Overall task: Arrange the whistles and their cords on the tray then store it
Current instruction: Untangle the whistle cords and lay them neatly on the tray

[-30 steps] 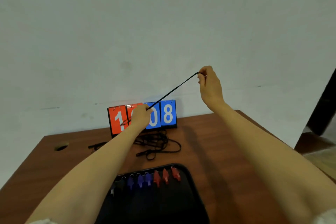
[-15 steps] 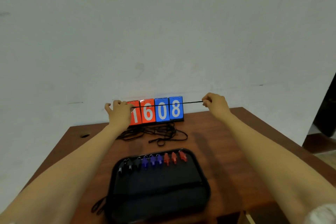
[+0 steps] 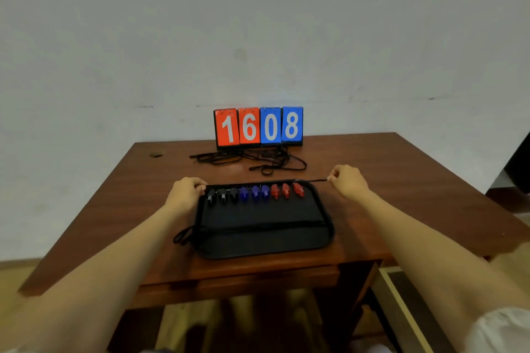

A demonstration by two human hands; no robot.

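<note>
A black tray (image 3: 263,235) lies on the wooden table (image 3: 114,195) in front of me. Along its far edge stands a row of whistles (image 3: 255,192): black ones at the left, blue in the middle, red at the right. My left hand (image 3: 186,190) and my right hand (image 3: 345,180) each pinch one end of a black cord (image 3: 315,180), stretched taut and level just over the tray's far rim, behind the whistles. A tangle of more black cords (image 3: 258,159) lies farther back on the table.
A flip scoreboard (image 3: 258,126) reading 1608 stands at the table's far edge against the wall. A black strap loop (image 3: 182,236) sticks out at the tray's left side. A cable hole (image 3: 156,155) sits at the table's back left.
Both hands have come down and toward me with the stretched cord, from in front of the scoreboard to the tray's far edge. The view has tilted down.
</note>
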